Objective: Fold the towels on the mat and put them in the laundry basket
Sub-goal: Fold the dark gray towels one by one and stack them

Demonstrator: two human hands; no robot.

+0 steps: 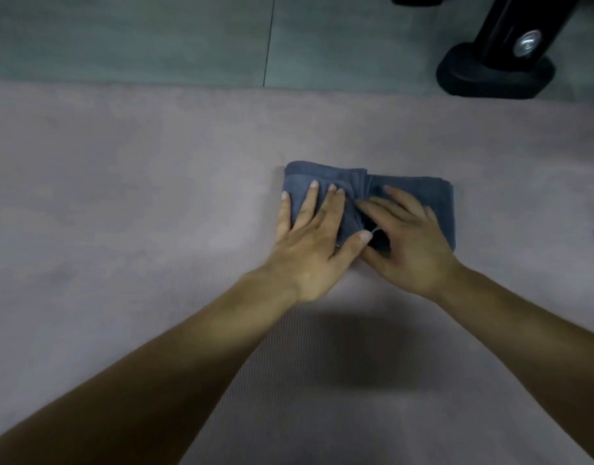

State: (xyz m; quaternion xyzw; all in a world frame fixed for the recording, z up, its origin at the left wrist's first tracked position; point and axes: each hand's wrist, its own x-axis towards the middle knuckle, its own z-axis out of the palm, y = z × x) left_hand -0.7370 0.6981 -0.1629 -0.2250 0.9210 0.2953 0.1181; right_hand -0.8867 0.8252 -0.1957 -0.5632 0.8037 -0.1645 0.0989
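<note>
A small dark blue towel [420, 193] lies folded into a thick pad on the pale pink mat [138, 196], right of centre. My left hand [312, 243] lies flat on the towel's left half with its fingers spread and straight, the thumb reaching toward the middle crease. My right hand [406, 243] covers the right half, its fingers pointing left into the fold where the two halves meet; whether they pinch the cloth is not clear. No laundry basket is in view.
Beyond the mat's far edge is grey-green tiled floor [154, 38]. A black stand foot [497, 73] with a metal bolt sits on the floor at the top right.
</note>
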